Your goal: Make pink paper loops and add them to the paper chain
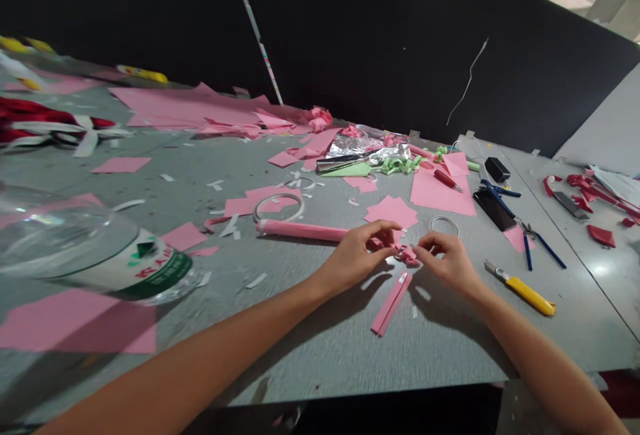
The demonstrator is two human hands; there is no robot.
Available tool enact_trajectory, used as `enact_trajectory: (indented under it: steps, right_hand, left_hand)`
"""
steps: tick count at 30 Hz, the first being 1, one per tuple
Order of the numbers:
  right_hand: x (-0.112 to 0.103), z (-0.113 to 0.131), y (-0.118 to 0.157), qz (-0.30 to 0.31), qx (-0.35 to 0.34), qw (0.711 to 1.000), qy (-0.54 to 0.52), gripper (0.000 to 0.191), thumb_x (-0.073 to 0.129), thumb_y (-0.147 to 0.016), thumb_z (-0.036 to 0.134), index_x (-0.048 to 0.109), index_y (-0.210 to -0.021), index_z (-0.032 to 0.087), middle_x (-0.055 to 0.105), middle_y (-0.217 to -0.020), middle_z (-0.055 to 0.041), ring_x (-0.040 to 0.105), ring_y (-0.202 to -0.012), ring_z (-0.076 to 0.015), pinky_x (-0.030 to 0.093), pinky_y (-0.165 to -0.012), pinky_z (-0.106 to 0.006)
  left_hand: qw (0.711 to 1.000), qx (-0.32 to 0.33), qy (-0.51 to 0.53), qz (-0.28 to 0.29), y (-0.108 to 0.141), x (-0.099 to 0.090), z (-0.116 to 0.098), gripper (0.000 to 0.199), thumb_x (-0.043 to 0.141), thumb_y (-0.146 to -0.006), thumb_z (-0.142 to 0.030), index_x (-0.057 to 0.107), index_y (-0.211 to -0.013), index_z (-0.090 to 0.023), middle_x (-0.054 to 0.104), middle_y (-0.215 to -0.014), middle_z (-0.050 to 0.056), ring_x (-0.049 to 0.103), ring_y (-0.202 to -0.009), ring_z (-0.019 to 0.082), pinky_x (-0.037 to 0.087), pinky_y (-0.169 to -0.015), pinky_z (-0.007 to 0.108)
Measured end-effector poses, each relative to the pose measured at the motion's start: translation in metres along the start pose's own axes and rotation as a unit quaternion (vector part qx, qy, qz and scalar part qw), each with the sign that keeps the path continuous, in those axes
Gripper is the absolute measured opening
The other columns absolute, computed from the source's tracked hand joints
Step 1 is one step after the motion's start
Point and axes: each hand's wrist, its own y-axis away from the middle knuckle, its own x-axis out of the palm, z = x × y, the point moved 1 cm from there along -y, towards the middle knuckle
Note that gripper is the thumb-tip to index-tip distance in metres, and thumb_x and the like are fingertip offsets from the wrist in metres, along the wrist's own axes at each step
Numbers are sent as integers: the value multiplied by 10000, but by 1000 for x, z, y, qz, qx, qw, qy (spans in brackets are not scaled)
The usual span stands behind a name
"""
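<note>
My left hand [361,248] curls its thumb and fingers round one end of a small crumpled pink paper piece [409,255], partly hidden by the fingers. At the other end of that piece, my right hand [447,263] is closed in a pinch. Leftward from my left hand lies a long pink paper tube [303,229]. A folded pink paper strip [391,305] rests just below my hands. Beyond my right hand sits a thin ring [444,218], and pink paper sheets [391,211] lie behind my left.
A big plastic bottle [150,262] lies at left. To the right are a yellow utility knife [525,292], blue-handled pliers [528,230] and a phone [493,207]. Behind are a tape roll [278,207], scissors [345,160], foil [393,154] and a black panel [380,42].
</note>
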Motion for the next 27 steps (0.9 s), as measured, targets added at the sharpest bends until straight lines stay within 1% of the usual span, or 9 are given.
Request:
enact_trajectory:
  steps: [3,6,9,11,14,18,22,24,27]
  right_hand:
    - [-5,0,-3,-53,28,998,-27,151,714,-903,365,713,-852,223,727,-797,-38,646,-658,-186,532,-621,-329]
    - [-8,-2,-5,-99,50,991,-70,187,728,-889,406,681,-906,226,695,-804,-28,619,-618,-172,525,-574,-316]
    - [-9,-4,-6,-136,57,984,-98,209,731,-888,422,658,-932,232,682,-800,-21,651,-652,-186,532,-558,-310]
    - [-9,-6,-6,-143,56,983,-104,222,737,-885,428,653,-947,233,687,-805,-20,672,-675,-195,536,-556,-309]
    - [-8,-9,-7,-137,59,983,-105,233,737,-882,426,647,-974,232,691,-807,-18,691,-691,-202,537,-553,-308]
    - [-8,-11,-8,-129,62,985,-97,234,726,-883,423,635,-991,237,684,-784,-5,679,-654,-194,527,-546,-308]
    - [-9,-9,-8,-125,64,986,-95,249,716,-889,434,628,-1012,236,682,-767,-1,662,-630,-188,529,-555,-314]
    - [-10,-8,-7,-120,66,986,-100,257,711,-896,437,620,-1036,242,686,-768,-2,669,-640,-193,542,-572,-323]
    - [-10,-7,-7,-99,62,986,-121,280,708,-904,427,595,-1097,259,710,-804,-7,700,-684,-202,573,-624,-341]
  left_hand:
    - [999,16,-40,14,1,-2,1,225,718,-889,-238,766,-1107,-219,777,-953,48,701,-836,208,553,-797,349]
    - [982,100,-132,90,4,1,1,192,629,-933,-163,779,-1046,-207,782,-1013,77,716,-919,229,546,-833,353]
    - [935,186,-236,186,10,7,1,301,609,-989,-183,752,-1252,-215,760,-1240,120,705,-1145,284,537,-995,417]
    - [905,213,-285,232,13,11,1,373,631,-1007,-214,698,-1373,-212,719,-1374,144,670,-1260,321,500,-1091,468]
    - [883,227,-313,265,16,15,3,397,631,-999,-174,693,-1389,-212,739,-1330,145,670,-1252,332,485,-1103,485]
    - [895,220,-281,269,16,13,4,386,667,-975,-183,721,-1353,-240,749,-1234,132,683,-1185,318,508,-1039,434]
    - [936,147,-182,264,14,10,-2,377,693,-946,-200,741,-1317,-247,726,-1176,107,703,-1055,268,534,-936,370]
    - [961,92,-120,232,12,8,-7,389,699,-915,-191,751,-1295,-254,718,-1109,74,690,-983,234,537,-897,350]
    - [989,33,-34,141,7,4,-10,357,701,-885,-216,786,-1229,-263,694,-1052,46,663,-924,205,548,-858,343]
